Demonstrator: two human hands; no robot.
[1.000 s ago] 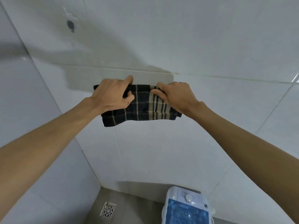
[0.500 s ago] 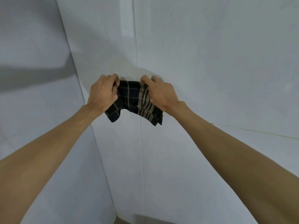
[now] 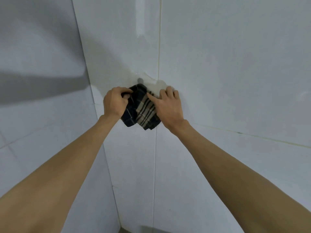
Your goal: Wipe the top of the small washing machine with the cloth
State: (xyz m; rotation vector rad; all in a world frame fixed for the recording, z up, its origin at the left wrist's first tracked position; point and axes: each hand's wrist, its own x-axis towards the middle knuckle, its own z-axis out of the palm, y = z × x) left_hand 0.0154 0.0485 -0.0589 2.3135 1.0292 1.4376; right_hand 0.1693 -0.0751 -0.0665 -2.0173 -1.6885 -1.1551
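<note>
A dark plaid cloth (image 3: 140,109) with a beige striped patch hangs bunched against the white tiled wall, its top just below a small grey hook (image 3: 140,80). My left hand (image 3: 115,102) pinches the cloth's upper left edge. My right hand (image 3: 169,105) holds the cloth's right side, fingers spread and pressing it toward the wall. Both arms reach up and forward. The small washing machine is out of view.
White tiled walls meet in a corner (image 3: 94,105) left of the cloth. A yellowish stain (image 3: 159,84) surrounds the hook. A strip of grey floor (image 3: 131,230) shows at the bottom edge.
The view has swung up and left, so the washing machine and floor drain have dropped out of sight. Both hands have brought the cloth together, bunched it, and raised it to the wall hook.
</note>
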